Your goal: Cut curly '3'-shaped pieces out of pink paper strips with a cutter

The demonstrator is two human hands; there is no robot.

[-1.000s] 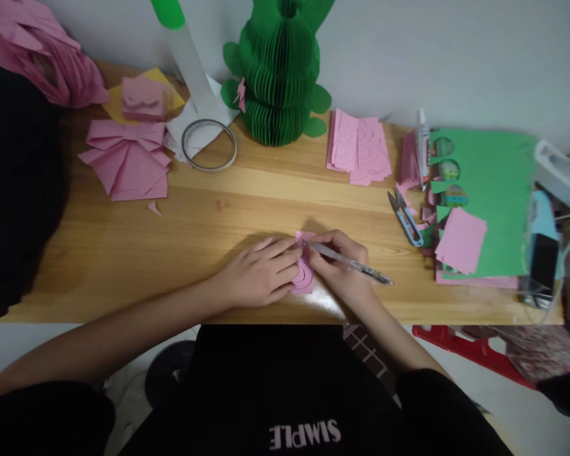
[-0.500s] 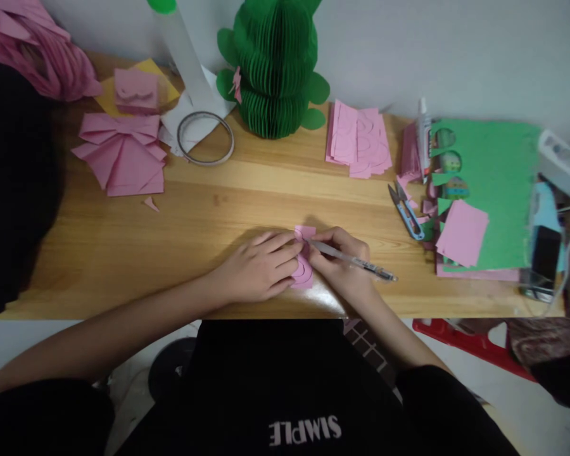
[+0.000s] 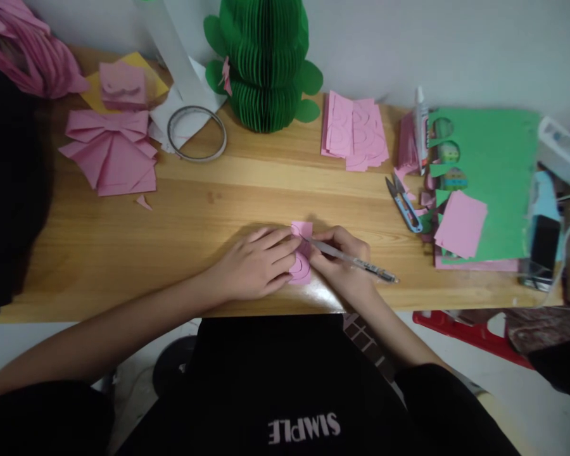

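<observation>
A small pink paper strip (image 3: 302,272) lies near the table's front edge, with dark curved lines drawn on it. My left hand (image 3: 261,263) rests flat on its left side, fingers stretched out and covering part of it. In my right hand (image 3: 342,259) is a slim, clear-barrelled pen (image 3: 351,258), pinched near its tip, which meets the paper beside my left fingertips. The pen's back end slants down to the right.
Along the back stand a green honeycomb paper figure (image 3: 268,69), a tape roll (image 3: 197,157) and a pink paper stack (image 3: 354,133). Blue thread snips (image 3: 406,206), a glue tube (image 3: 422,130), green sheets (image 3: 503,183) and a phone (image 3: 544,247) lie right. A folded pink bow (image 3: 109,149) is left.
The view has shifted slightly, so things on the table appear a little higher and to the left. The pen tip stays on the paper strip, and both hands keep nearly the same pose.
</observation>
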